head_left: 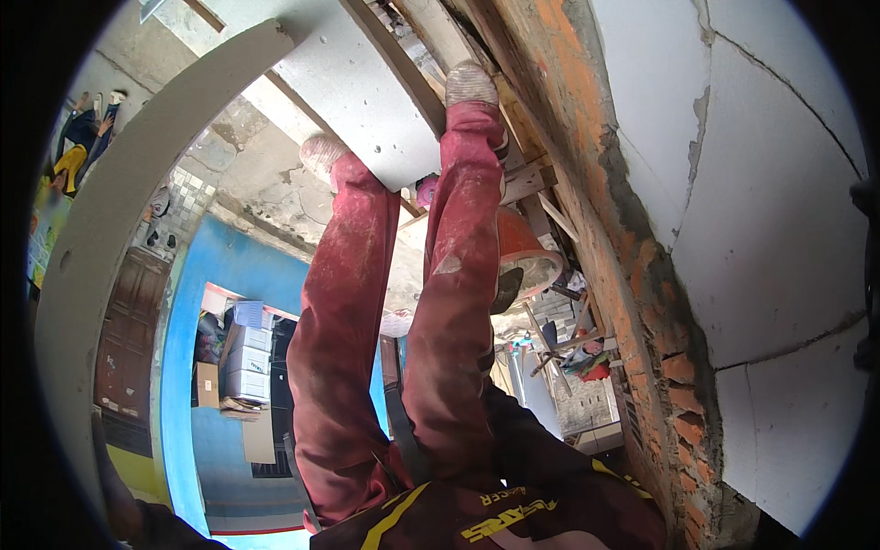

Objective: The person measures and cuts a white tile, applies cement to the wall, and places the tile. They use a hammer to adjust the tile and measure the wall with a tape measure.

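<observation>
In deep shade at the lower left, my left hand (119, 504) is against the near end of a long pale grey slab (119, 197). A thumb seems to lie along the slab's edge; the other fingers are hidden. The slab looks bowed and reaches up past my left foot. My right hand does not show. My legs in dusty red trousers (344, 293) stretch forward to light, dirt-covered footwear (471, 84) beside a white pitted board (362, 92).
At right rises a brick wall edge (642, 302) with rough mortar and large white blocks (779, 202). An orange bucket (529, 252) sits by my right leg among timber. Far below left are a person (82, 137), a brown door (133, 316) and a blue wall (243, 252) with stacked boxes (248, 357).
</observation>
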The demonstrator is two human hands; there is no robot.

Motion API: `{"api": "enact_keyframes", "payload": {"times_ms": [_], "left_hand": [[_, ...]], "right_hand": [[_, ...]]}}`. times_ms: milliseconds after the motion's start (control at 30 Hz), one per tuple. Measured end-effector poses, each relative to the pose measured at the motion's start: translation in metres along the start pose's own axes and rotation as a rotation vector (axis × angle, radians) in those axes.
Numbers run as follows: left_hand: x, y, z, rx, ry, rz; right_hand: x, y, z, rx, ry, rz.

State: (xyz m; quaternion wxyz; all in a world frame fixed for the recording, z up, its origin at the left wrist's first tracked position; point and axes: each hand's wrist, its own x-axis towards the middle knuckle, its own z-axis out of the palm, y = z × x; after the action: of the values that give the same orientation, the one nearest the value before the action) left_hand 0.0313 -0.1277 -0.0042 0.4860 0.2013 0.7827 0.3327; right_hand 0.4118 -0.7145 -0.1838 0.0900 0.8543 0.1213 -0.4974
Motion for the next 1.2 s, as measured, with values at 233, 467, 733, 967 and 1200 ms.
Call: {"api": "enact_keyframes", "payload": {"times_ms": [233,467,733,967,1200], "left_hand": [[-0.016,-0.028,0.008,0.096,0.036,-0.053],[-0.015,-0.010,0.005,0.136,0.009,-0.031],[-0.007,0.025,-0.002,0.195,-0.030,0.012],[0.001,0.040,0.003,0.214,-0.067,0.043],[0.002,0.057,0.006,0.167,-0.087,0.057]], "right_hand": [[0.028,0.027,0.012,-0.061,-0.020,-0.212],[0.079,0.001,-0.029,-0.508,-0.514,-0.317],[0.092,-0.004,-0.031,-0.704,-0.732,-0.343],[0.073,-0.001,-0.053,-0.763,-0.758,-0.287],[0.050,-0.014,-0.130,-0.971,-0.846,-0.215]]}}
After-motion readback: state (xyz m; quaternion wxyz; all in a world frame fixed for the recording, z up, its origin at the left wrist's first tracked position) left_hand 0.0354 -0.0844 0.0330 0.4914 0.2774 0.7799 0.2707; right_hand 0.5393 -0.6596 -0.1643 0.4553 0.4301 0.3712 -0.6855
